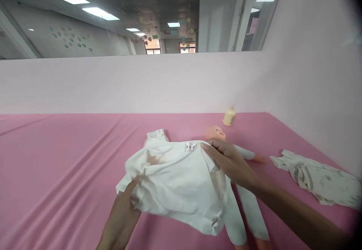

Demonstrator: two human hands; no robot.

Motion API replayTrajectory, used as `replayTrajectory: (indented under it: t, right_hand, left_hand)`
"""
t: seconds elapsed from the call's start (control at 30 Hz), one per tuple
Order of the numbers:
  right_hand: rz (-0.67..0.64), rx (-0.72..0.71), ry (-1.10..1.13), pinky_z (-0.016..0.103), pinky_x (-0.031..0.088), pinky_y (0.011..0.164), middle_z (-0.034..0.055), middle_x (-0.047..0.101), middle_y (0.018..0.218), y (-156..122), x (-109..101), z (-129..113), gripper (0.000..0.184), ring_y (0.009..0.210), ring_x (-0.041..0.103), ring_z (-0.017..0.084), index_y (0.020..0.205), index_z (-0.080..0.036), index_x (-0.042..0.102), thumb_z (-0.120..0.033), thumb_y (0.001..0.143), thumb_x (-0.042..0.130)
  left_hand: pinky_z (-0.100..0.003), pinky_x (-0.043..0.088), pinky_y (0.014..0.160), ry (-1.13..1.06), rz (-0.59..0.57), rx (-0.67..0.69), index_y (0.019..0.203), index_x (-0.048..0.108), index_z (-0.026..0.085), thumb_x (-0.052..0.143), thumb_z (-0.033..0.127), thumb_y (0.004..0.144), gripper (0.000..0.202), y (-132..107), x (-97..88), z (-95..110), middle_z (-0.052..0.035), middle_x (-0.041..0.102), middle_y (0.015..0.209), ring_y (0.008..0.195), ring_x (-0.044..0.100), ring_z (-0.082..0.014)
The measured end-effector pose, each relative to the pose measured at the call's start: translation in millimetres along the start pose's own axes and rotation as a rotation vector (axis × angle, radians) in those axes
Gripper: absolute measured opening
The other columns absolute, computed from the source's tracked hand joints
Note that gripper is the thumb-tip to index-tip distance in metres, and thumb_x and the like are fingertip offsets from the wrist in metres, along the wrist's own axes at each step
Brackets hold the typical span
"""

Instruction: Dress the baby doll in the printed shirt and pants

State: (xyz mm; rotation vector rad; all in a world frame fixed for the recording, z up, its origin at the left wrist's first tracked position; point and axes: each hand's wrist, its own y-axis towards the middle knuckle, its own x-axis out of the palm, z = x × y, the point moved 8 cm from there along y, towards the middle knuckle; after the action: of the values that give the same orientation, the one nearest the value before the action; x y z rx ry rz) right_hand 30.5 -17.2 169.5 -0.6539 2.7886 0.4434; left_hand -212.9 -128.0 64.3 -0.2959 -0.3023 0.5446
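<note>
Both hands are gripping the white cotton baby garment point(178, 182) over the pink plastic baby doll point(216, 133) on the pink-clothed desk point(56, 167): the left hand point(124, 208) is pinching its near edge, the right hand point(229, 159) is pressing its collar. The doll's head and white-clad legs are lying uncovered beside the right hand, so the dressing is looking barely begun. A small label point(190, 146) just beyond the right fingertips is too blurred to read.

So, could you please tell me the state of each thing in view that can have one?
Top: spread over the doll, rumpled, held at two edges.
Doll: lying on the pink cloth, mostly covered by the top.
Bottle: upright, by the wall.
Second garment: crumpled, lying apart to the right.
Left hand: gripping the top's left edge.
Right hand: pinching the top near its collar.
</note>
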Motion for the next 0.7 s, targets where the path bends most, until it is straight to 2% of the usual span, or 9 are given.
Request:
replayTrajectory:
  t: [0.1,0.17,0.27,0.37,0.43,0.5,0.53,0.63,0.7]
  right_hand:
    - [-0.196,-0.112,-0.049,0.023,0.032,0.055,-0.0039,0.042,0.067,10,15,-28,0.037,0.06,0.036,0.01,0.069,-0.02,0.047,-0.045,0.097,0.046]
    - [-0.387,-0.203,-0.09,0.023,0.037,0.059,-0.0032,0.05,0.071,7,33,-44,0.033,0.064,0.043,0.01,0.076,-0.019,0.056,-0.042,0.097,0.047]
    - [-0.69,-0.345,-0.117,0.022,0.041,0.065,-0.0032,0.059,0.075,-14,59,-60,0.025,0.066,0.049,0.009,0.085,-0.02,0.065,-0.037,0.097,0.05]
    - [-0.853,-0.441,-0.09,0.02,0.043,0.063,-0.0036,0.062,0.072,-39,68,-63,0.023,0.062,0.051,0.008,0.092,-0.022,0.069,-0.037,0.096,0.052]
    - [-0.876,-0.493,-0.085,0.02,0.041,0.058,-0.0035,0.061,0.067,-50,66,-62,0.024,0.058,0.049,0.008,0.099,-0.021,0.069,-0.038,0.096,0.053]
    - [-0.84,-0.545,-0.108,0.02,0.039,0.056,-0.0032,0.059,0.065,-57,58,-61,0.025,0.055,0.047,0.008,0.105,-0.019,0.069,-0.037,0.096,0.053]
    - [-0.795,-0.559,-0.141,0.021,0.038,0.056,-0.0031,0.059,0.064,-57,52,-61,0.025,0.054,0.046,0.008,0.105,-0.019,0.069,-0.036,0.097,0.053]
    - [-0.575,-0.511,-0.351,0.023,0.038,0.059,-0.0011,0.059,0.067,-52,29,-58,0.025,0.06,0.048,0.01,0.096,-0.019,0.069,-0.035,0.098,0.05]
    - [-0.477,-0.469,-0.487,0.024,0.037,0.06,-0.0001,0.058,0.068,-49,17,-56,0.027,0.063,0.048,0.011,0.09,-0.019,0.068,-0.036,0.099,0.049]
  left_hand:
    - [-0.039,0.047,0.107,0.077,0.131,0.118,0.153,0.018,0.034,0.059,0.048,0.088,0.079,6,-11.3,-11,-0.0072,0.041,0.152,0.137,0.045,-0.0248]
    - [-0.043,0.037,0.115,0.227,0.16,0.244,0.154,0.01,0.039,0.064,0.052,0.084,0.089,6,-9.5,-6,-0.0041,0.023,0.161,0.145,0.03,-0.026]
    - [-0.044,0.033,0.116,0.469,-0.191,0.411,0.15,0.033,0.036,0.07,0.053,0.078,0.083,3,26.6,6,-0.0053,0.022,0.161,0.147,0.025,-0.0308]
    - [-0.037,0.039,0.109,0.637,-0.608,0.409,0.135,0.055,0.029,0.075,0.047,0.074,0.067,-8,59.9,3,-0.0102,0.053,0.139,0.13,0.047,-0.0289]
    - [-0.03,0.048,0.088,0.701,-0.868,0.357,0.115,0.068,0.024,0.072,0.044,0.078,0.042,-20,74.0,-5,-0.0082,0.066,0.106,0.097,0.06,-0.0215]
    - [-0.024,0.043,0.068,0.714,-1.058,0.325,0.092,0.071,0.018,0.068,0.042,0.082,0.026,-32,78.9,-9,-0.0041,0.063,0.082,0.071,0.052,-0.0133]
    - [-0.022,0.038,0.062,0.721,-1.086,0.321,0.083,0.068,0.017,0.067,0.041,0.083,0.024,-36,76.8,-7,-0.0023,0.059,0.075,0.065,0.046,-0.0107]
    - [-0.02,0.032,0.057,0.833,-0.919,0.343,0.069,0.06,0.016,0.066,0.043,0.083,0.032,-36,54.9,9,0.0005,0.048,0.065,0.062,0.039,-0.0095]
    - [-0.019,0.035,0.06,0.906,-0.802,0.318,0.078,0.065,0.019,0.064,0.048,0.083,0.029,-38,38.7,22,-0.0003,0.052,0.07,0.069,0.046,-0.012]
